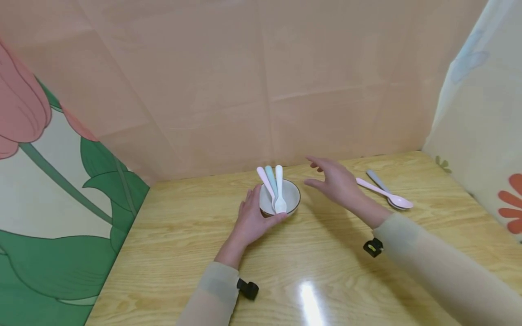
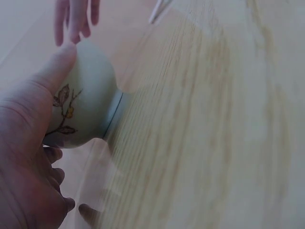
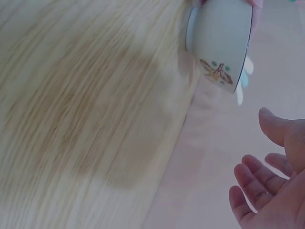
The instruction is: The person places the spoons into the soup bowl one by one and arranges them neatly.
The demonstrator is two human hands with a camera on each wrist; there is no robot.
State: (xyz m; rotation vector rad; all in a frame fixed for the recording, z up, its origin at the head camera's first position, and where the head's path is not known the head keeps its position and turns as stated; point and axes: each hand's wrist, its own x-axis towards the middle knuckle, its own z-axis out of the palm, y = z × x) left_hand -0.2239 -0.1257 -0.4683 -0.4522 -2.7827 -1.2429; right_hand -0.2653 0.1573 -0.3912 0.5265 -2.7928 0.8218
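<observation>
Three spoons (image 1: pixel 279 186) in one bowl (image 1: pixel 291 194), handles and long axes running away from you.
Your left grip (image 1: pixel 250 219) holds the bowl on the tabletop (image 1: pixel 183 249); your right grip (image 1: pixel 336 181) is wide, nearby; rightward, two loose spoons (image 1: pixel 379 191) lie crossed.

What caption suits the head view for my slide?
Left hand holds a bowl containing three spoons; right hand hovers, empty, nearby; two spoons lie crossed at right.

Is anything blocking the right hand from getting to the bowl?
No, nothing visible stands between the right hand and the bowl, just a gap. The left hand holds the bowl's opposite side.
</observation>
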